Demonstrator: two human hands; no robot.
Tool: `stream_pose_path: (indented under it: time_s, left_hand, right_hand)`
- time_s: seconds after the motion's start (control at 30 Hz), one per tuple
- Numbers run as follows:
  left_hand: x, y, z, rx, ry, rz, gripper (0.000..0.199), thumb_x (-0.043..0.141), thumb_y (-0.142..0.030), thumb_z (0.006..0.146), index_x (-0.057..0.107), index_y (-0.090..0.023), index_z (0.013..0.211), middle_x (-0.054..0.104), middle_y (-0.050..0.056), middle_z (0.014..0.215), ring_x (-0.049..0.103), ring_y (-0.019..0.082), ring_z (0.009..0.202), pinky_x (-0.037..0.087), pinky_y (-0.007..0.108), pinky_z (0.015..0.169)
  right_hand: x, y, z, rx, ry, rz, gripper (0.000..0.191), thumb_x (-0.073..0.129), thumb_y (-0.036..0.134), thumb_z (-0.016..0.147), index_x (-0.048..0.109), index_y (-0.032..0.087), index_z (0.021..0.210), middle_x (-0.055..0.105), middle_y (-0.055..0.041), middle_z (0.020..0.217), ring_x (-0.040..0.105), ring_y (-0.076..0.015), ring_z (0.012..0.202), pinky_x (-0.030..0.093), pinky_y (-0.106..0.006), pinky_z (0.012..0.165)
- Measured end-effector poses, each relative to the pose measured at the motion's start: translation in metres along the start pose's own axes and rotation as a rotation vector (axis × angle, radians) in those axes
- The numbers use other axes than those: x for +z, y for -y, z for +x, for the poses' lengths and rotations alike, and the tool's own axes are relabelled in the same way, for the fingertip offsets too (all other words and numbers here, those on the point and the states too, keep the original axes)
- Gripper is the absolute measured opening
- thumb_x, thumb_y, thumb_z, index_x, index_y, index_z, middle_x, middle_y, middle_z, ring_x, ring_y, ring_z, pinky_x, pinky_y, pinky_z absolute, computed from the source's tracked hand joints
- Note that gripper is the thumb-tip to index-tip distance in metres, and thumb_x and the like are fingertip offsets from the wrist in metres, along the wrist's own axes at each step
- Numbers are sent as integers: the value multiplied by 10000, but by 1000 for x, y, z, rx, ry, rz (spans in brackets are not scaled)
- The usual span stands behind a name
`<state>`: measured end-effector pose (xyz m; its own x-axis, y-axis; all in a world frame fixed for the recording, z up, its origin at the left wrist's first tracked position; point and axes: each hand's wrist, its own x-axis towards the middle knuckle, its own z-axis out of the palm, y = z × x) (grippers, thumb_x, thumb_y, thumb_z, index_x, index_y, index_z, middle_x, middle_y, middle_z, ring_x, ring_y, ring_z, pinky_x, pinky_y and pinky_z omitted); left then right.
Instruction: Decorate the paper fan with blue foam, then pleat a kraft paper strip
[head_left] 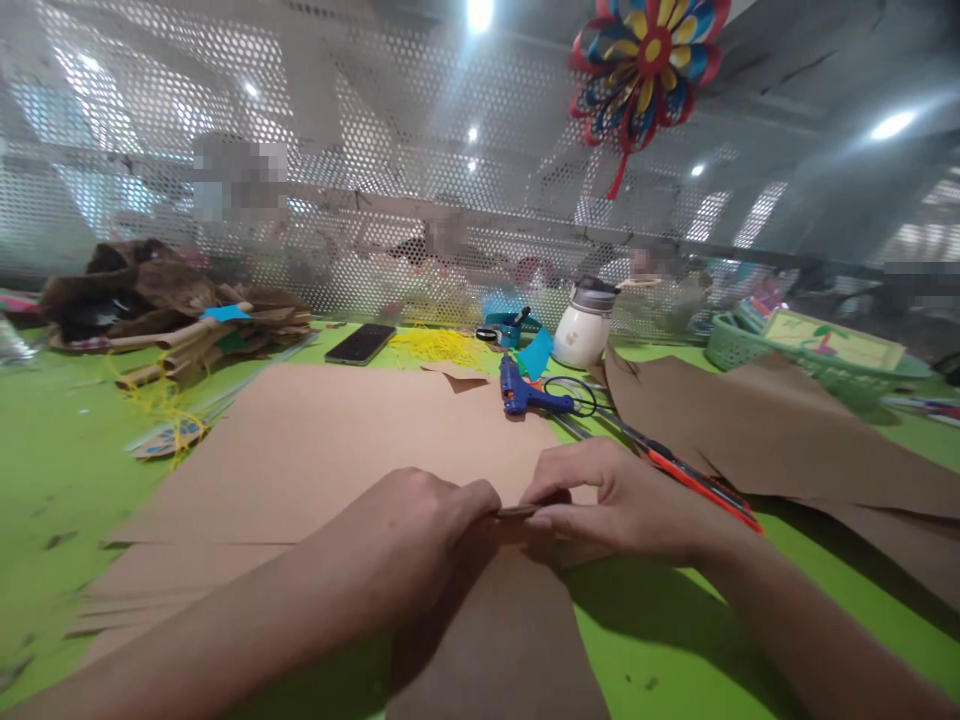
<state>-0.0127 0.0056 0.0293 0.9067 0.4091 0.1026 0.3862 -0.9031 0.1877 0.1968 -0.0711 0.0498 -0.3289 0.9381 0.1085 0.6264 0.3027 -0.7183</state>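
Brown paper, edge pinched in both hands

The left hand and right hand each have fingers closed on what looks like a narrow fold, just by the near side of the stack on the green counter. Imo: keep both pinches level, roll evenly, then press outward for a straight crease. Matte, thin, stiffish stuff, so twisting would probably wrinkle that flat panel.

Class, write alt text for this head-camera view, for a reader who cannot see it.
The left hand and right hand pinch the folded edge of brown paper over a green table. Beyond lie a blue glue gun, a phone and a white jar.
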Motion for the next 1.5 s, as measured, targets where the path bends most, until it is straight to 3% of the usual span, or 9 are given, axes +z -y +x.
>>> stream_pose_path:
  time_s: [0.13,0.4,0.7,0.9,1.13,1.33,1.5]
  left_hand:
    - [0,3,-1,63,-52,31,192,430,-99,758,593,-192,796,607,-12,622,512,112,510,264,212,486]
    - [1,5,-1,125,-101,20,251,439,-113,805,638,-189,936,670,12,669,582,123,554,329,206,517]
    - [-8,-4,1,25,-50,66,253,402,-277,911,620,-188,821,641,15,617,536,125,491,257,225,467]
    - [-14,-10,0,-13,-54,132,326,356,-346,937,585,-185,769,604,17,567,481,139,448,219,239,448]
    - [-12,-7,2,6,-24,84,226,406,-274,906,563,-187,767,610,7,596,497,130,468,239,230,455]
    - [-8,-7,2,86,-48,52,220,411,-264,905,566,-181,774,592,-4,580,488,115,478,244,230,464]
    - [-18,-4,-1,1,64,-167,302,369,-362,942,626,-213,891,659,6,726,570,133,616,346,217,547]
  right_hand:
    - [-2,1,1,-7,-30,-66,123,671,250,777,707,151,839,673,-35,771,587,-148,724,461,-262,695]
    - [0,-9,2,-138,-109,-105,119,637,217,820,717,139,778,685,-30,703,599,-115,639,437,-219,603]
    - [3,-11,1,-252,-126,-288,155,586,208,856,691,140,765,666,-25,672,564,-102,606,391,-212,569]
    - [3,-9,1,-222,-102,-287,179,561,222,869,682,148,760,670,-31,679,555,-115,611,386,-227,574]
    - [3,-5,2,-134,-46,-195,141,612,258,837,690,141,836,677,-32,744,575,-131,677,415,-230,630]
    - [14,0,4,-219,-30,-240,212,529,288,904,691,152,902,693,-43,814,573,-129,717,405,-221,646]
    - [13,-10,1,-182,12,-232,292,470,315,931,701,155,852,690,-23,729,565,-113,633,391,-203,586]
